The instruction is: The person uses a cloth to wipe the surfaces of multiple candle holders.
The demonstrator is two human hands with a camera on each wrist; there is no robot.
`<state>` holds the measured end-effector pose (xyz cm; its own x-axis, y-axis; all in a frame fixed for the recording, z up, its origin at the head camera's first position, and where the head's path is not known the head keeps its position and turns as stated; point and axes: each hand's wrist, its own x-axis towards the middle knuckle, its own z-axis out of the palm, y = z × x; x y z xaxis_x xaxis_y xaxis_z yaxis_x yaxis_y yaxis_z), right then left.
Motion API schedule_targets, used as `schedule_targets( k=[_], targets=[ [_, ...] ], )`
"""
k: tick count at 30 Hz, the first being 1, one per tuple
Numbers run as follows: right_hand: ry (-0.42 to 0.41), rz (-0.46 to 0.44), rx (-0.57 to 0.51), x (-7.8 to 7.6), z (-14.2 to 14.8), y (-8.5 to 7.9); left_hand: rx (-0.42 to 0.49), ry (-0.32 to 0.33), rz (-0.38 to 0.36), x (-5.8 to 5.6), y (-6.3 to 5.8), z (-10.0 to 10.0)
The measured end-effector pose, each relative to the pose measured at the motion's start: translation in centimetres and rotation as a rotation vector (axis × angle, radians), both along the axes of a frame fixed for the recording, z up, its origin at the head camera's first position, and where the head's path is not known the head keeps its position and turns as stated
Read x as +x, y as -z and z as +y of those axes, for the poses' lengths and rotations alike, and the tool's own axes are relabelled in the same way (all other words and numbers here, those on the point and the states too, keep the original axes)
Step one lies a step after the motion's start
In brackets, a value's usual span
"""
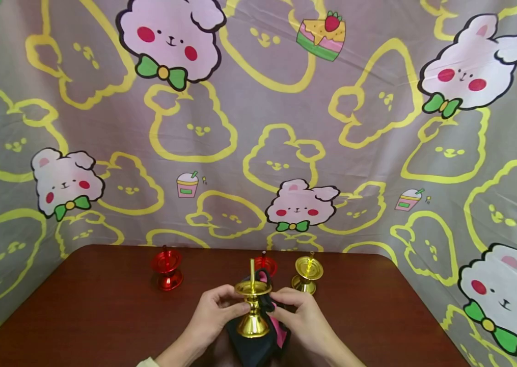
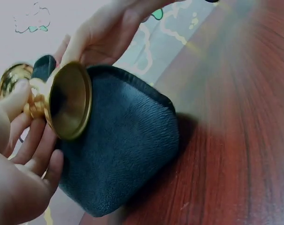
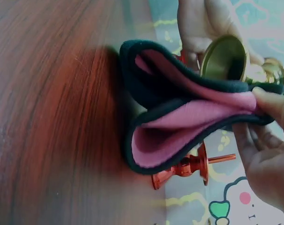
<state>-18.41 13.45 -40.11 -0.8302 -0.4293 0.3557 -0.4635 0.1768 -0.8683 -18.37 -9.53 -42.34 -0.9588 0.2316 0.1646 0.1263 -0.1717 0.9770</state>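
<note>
My left hand [image 1: 210, 313] grips a gold candlestick [image 1: 252, 327] by its narrow stem, thumb in front. It stands upright in the head view, with a spike above its wide dish and a flared foot below. My right hand [image 1: 303, 312] pinches a bunched dark cloth [image 1: 251, 352] with a pink side, just right of the stem. The left wrist view shows the hollow underside of the candlestick's foot [image 2: 69, 101] against the cloth's dark face [image 2: 118, 145]. Pink folds [image 3: 198, 115] fan out from the right thumb in the right wrist view.
A red candlestick [image 1: 169, 279] stands at the back left of the brown table [image 1: 79, 316]. Another red candlestick [image 1: 267, 265] is partly hidden behind the held one. A second gold candlestick [image 1: 305, 283] stands at the back right. A rabbit-print curtain [image 1: 286, 112] surrounds the table.
</note>
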Motion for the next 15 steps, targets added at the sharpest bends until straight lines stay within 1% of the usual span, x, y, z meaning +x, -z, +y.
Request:
schedule_targets(
  k=[2,4,6,8,11,15],
  targets=[
    [-0.056,0.019,-0.030,-0.03,0.22,0.25,0.035,0.077,-0.034,-0.02,0.00,-0.13],
    [-0.089,0.041,-0.060,-0.06,0.29,0.52,0.037,0.135,-0.032,-0.04,0.06,-0.21],
    [-0.109,0.061,-0.081,-0.09,0.26,0.72,0.028,0.167,-0.016,-0.03,0.18,-0.23],
    [-0.122,0.076,-0.093,-0.14,0.16,0.89,0.024,0.176,0.004,0.02,0.36,-0.27],
    [-0.131,0.079,-0.103,-0.17,-0.02,1.03,0.025,0.171,0.025,0.15,0.59,-0.28],
    [-0.124,0.073,-0.109,-0.07,-0.26,1.05,0.036,0.172,0.043,0.21,0.72,-0.26]
  ],
)
